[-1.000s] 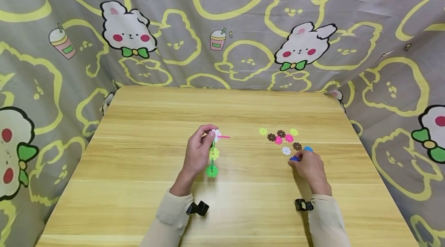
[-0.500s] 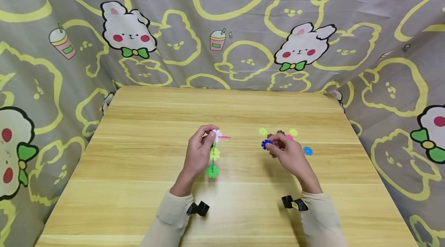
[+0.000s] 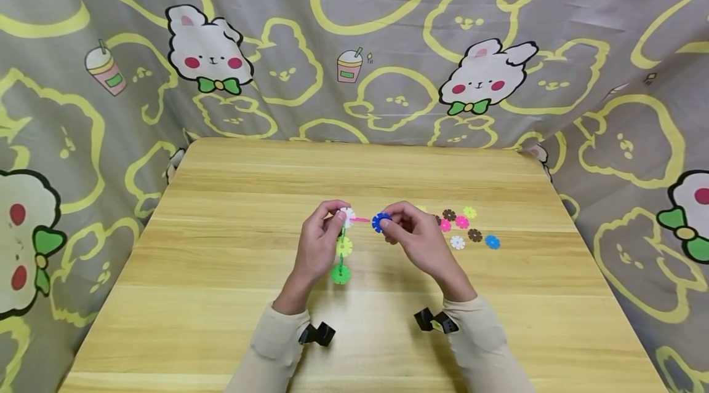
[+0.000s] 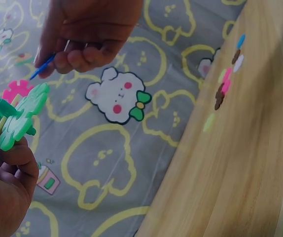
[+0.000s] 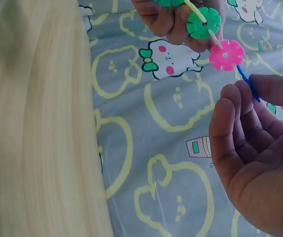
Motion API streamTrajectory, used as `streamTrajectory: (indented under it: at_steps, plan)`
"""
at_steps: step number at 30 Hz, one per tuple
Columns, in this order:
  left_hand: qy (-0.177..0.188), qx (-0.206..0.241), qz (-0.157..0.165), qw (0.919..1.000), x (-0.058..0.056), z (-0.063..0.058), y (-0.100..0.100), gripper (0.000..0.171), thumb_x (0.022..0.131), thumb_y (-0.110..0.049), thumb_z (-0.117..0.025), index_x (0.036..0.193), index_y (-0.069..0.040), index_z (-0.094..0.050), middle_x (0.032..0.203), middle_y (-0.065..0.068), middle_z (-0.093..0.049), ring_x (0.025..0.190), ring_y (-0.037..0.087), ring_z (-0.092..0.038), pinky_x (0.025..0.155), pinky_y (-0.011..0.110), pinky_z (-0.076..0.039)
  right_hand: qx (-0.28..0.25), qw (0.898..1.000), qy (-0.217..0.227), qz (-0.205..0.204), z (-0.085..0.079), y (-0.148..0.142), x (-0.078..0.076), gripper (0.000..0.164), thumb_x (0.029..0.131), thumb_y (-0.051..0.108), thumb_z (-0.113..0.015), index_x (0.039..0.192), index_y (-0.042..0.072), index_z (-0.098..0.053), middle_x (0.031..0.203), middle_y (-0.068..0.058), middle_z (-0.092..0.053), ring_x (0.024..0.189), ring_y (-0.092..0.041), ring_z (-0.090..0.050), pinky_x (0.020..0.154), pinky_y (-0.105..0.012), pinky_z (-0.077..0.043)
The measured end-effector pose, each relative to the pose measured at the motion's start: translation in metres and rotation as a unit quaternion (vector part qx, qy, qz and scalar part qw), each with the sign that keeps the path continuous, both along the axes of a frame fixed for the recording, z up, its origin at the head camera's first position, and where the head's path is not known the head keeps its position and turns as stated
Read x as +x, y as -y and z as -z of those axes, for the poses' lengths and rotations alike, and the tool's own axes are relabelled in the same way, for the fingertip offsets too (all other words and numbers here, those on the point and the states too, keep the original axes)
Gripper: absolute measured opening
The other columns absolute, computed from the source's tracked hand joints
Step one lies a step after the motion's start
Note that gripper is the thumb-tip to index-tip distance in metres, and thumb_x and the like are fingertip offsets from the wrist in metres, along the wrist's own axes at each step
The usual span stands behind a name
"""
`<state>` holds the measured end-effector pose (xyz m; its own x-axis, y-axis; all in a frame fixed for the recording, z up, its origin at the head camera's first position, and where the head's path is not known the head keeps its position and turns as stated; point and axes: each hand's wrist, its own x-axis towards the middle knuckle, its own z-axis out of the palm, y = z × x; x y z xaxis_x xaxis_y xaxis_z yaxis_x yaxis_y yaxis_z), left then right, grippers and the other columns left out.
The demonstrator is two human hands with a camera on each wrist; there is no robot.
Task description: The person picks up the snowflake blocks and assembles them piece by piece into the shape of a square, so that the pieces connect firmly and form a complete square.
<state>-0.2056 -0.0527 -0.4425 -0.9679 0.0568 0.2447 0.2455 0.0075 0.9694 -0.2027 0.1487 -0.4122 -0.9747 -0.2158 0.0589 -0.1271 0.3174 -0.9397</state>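
Observation:
My left hand (image 3: pixel 317 244) grips a chain of slotted snowflake discs by its white disc (image 3: pixel 347 216). Below it hang a yellow disc (image 3: pixel 344 247) and a green disc (image 3: pixel 341 275), with further green pieces edge-on between them. Out to the right sticks a pink disc (image 5: pixel 227 55), seen edge-on from the head. My right hand (image 3: pixel 420 239) pinches a dark blue disc (image 3: pixel 380 222) between thumb and fingertips. In the right wrist view this blue disc is edge-on, right at the pink disc's rim. Both hands are raised over the table.
Loose discs lie to the right on the wooden table (image 3: pixel 221 214): brown (image 3: pixel 474 235), white (image 3: pixel 457 242), light blue (image 3: pixel 492 242), pink (image 3: pixel 462 222) and yellow-green (image 3: pixel 469 213) ones. A patterned curtain (image 3: pixel 299 91) encloses the table's far side and flanks.
My right hand has lifted the dark blue disc from the loose discs and carried it left, close to the pink disc. My left hand has stayed nearly in place with the chain.

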Motion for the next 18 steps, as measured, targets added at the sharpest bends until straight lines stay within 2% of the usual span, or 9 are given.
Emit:
streamTrajectory:
  at_steps: [7, 13, 15, 18]
  plan:
    - [0.003, 0.003, 0.012, 0.9999, -0.0005, 0.0007, -0.0024, 0.019, 0.1, -0.01, -0.049, 0.112, -0.001, -0.061, 0.09, 0.013, -0.053, 0.052, 0.003, -0.038, 0.047, 0.017, -0.033, 0.005, 1.0, 0.0, -0.001, 0.0011, 0.0029, -0.0013, 0.015, 0.095, 0.024, -0.063, 0.105, 0.013, -0.064, 0.084, -0.01, -0.064, 0.076, -0.039, -0.062, 0.062, -0.028, -0.053]
    - [0.006, -0.01, 0.013, 0.9999, -0.0004, 0.0021, -0.0045, 0.018, 0.1, -0.01, -0.051, 0.111, -0.002, -0.062, 0.09, 0.015, -0.055, 0.053, 0.004, -0.041, 0.048, 0.017, -0.033, 0.016, 1.0, -0.006, 0.01, 0.0025, 0.003, -0.0017, 0.016, 0.094, 0.024, -0.065, 0.103, 0.011, -0.066, 0.083, -0.01, -0.067, 0.071, -0.023, -0.065, 0.063, -0.027, -0.054]
    - [0.008, -0.013, 0.008, 0.9999, -0.0003, 0.0024, -0.0053, 0.018, 0.099, -0.011, -0.052, 0.11, -0.002, -0.063, 0.085, 0.015, -0.055, 0.052, 0.005, -0.041, 0.048, 0.017, -0.033, 0.015, 1.0, -0.01, 0.02, 0.0025, 0.003, -0.0012, 0.016, 0.093, 0.024, -0.066, 0.102, 0.011, -0.067, 0.083, -0.009, -0.068, 0.07, -0.018, -0.065, 0.063, -0.028, -0.055]
    - [0.013, -0.02, -0.004, 0.9997, 0.0004, 0.0014, -0.0069, 0.016, 0.098, -0.01, -0.054, 0.108, -0.002, -0.065, 0.074, 0.01, -0.052, 0.052, 0.005, -0.04, 0.049, 0.017, -0.032, 0.015, 0.999, -0.022, 0.032, 0.0027, 0.0034, -0.0004, 0.014, 0.092, 0.023, -0.067, 0.099, 0.012, -0.069, 0.082, -0.008, -0.07, 0.069, -0.019, -0.067, 0.062, -0.028, -0.056]
